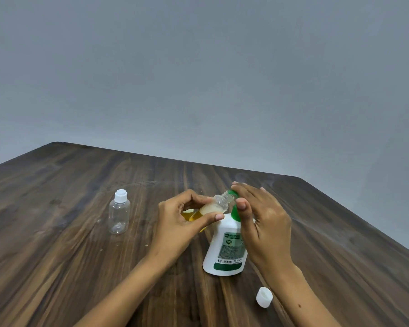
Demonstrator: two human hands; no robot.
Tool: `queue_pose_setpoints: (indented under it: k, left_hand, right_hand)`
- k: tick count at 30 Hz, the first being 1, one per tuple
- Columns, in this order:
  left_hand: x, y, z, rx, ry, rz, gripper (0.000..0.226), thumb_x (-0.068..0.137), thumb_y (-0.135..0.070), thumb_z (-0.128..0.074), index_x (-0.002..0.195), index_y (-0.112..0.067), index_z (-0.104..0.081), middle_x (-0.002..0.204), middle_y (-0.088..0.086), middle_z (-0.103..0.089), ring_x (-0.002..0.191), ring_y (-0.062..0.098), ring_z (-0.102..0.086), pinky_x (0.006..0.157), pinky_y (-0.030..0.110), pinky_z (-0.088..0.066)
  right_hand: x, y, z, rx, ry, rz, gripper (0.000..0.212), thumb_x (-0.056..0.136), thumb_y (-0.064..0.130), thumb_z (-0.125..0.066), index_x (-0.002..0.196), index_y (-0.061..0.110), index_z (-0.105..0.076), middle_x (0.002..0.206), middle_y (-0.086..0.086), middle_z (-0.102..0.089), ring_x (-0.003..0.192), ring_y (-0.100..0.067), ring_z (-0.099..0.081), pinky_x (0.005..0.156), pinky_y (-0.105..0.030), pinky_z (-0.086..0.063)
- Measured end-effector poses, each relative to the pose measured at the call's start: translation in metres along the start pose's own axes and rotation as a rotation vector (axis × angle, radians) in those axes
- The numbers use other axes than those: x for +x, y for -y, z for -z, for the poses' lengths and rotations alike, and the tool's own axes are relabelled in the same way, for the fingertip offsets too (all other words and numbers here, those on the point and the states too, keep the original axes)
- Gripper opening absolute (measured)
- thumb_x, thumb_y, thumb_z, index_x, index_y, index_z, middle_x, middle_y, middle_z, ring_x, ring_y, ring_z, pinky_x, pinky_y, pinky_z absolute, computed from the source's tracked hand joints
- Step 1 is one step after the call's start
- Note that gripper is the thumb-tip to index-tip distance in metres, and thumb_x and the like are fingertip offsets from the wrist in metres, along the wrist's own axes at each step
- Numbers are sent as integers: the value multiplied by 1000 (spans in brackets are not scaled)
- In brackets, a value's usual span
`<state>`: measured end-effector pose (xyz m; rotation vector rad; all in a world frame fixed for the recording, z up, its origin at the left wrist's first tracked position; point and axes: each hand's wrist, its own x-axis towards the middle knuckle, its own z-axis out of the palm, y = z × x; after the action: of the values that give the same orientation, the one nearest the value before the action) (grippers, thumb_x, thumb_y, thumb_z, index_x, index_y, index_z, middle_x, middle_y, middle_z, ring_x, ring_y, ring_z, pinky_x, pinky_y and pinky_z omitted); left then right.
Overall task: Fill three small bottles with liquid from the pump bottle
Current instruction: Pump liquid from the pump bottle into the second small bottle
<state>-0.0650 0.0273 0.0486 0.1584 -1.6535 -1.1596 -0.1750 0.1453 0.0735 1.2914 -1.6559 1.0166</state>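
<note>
Head view, contents as recorded.

Pump bottle, one: a white plastic pump bottle (224,251) with a green pump head and a green-and-white printed label, standing on the dark wood-grain table (80,256), near its middle, leaning slightly toward the camera's left.

Small bottles, two plainly seen. One clear plastic small bottle with a white screw cap (119,212) stood upright and looked empty, well apart to the left of the hands. One uncapped clear small bottle (219,205) was tilted, its threaded neck touching or just beside the green pump spout, pale liquid filling its lower part. A patch of yellow liquid (190,215) showed behind the left hand's fingers; whether it belonged to a third bottle could not be told.

Loose cap, one: a white plastic cap (264,297) lying on the table near the right forearm, open side toward the camera.

Hands, two. The left hand (180,223) pinched the uncapped bottle between thumb and curled fingers. The right hand (262,215) lay over the pump head, fingers extended across its top, thumb against the green collar.

Backdrop: one plain grey wall (198,67).
</note>
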Motion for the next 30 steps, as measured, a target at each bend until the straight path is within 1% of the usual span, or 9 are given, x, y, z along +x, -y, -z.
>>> queue_pose_setpoints:
  k: [4, 9, 12, 15, 19, 21, 25, 27, 30]
  left_hand:
    - [0, 2, -1, 19, 6, 3, 24, 64, -22, -88, 82, -14, -73, 84, -9, -75, 84, 6, -71, 75, 15, -53]
    - [0, 0, -1, -1, -4, 5, 25, 63, -27, -86, 82, -15, -73, 85, -9, -75, 84, 6, -71, 76, 16, -54]
    - [0, 1, -1, 6, -6, -3, 24, 63, -26, -87, 81, -18, -73, 85, -12, -75, 84, 5, -71, 76, 15, -54]
    - [0, 2, -1, 19, 0, 1, 24, 64, -22, -89, 81, -15, -73, 85, -10, -75, 84, 6, -72, 76, 15, -53]
    - [-1, -1, 0, 4, -8, -9, 23, 63, -29, -85, 80, -21, -72, 85, -12, -75, 83, 3, -71, 75, 14, -53]
    - [0, -2, 1, 2, -12, -11, 23, 63, -29, -85, 80, -23, -71, 86, -13, -75, 83, 3, -71, 75, 15, -54]
    - [1, 1, 0, 36, -7, -20, 23, 65, -24, -88, 82, -18, -73, 84, -11, -74, 84, 6, -71, 76, 16, -55]
    - [1, 1, 0, 28, -3, -23, 23, 64, -28, -87, 81, -20, -72, 84, -13, -74, 84, 5, -71, 76, 16, -54]
    - [1, -1, 0, 9, -15, -15, 24, 62, -33, -84, 80, -24, -71, 85, -14, -74, 83, 2, -70, 76, 14, -53]
  right_hand:
    - [-9, 0, -6, -9, -25, -26, 65, 101, 55, -24, 105, 13, -73, 106, 2, -71, 99, -9, -62, 88, -33, -51]
    - [3, 0, 2, 2, 0, 1, 69, 100, 57, -20, 106, 12, -73, 108, 1, -71, 102, -5, -58, 94, -30, -46]
    - [-3, -1, -3, -12, -9, -5, 69, 100, 58, -22, 108, 12, -72, 108, 1, -71, 102, -2, -58, 90, -29, -47]
    - [-8, -2, -5, -18, -12, -4, 68, 100, 57, -24, 107, 11, -72, 107, 0, -71, 98, -9, -63, 84, -31, -52]
    - [2, 0, 3, -11, -6, 11, 70, 100, 58, -21, 107, 12, -73, 108, 1, -71, 102, -8, -60, 95, -26, -42]
    - [3, 0, 2, -17, -6, 15, 70, 100, 59, -21, 106, 12, -73, 107, 1, -72, 101, -8, -59, 95, -23, -39]
    - [-4, 1, -5, -33, -7, -14, 68, 100, 58, -23, 104, 12, -74, 103, 1, -72, 94, -13, -66, 81, -23, -48]
    - [-3, 0, -3, -20, -12, -11, 68, 100, 57, -23, 103, 13, -74, 102, 1, -73, 93, -13, -66, 80, -24, -48]
    - [5, 0, 2, 0, -17, 13, 69, 100, 57, -22, 102, 12, -74, 103, 1, -73, 94, -11, -65, 85, -31, -50]
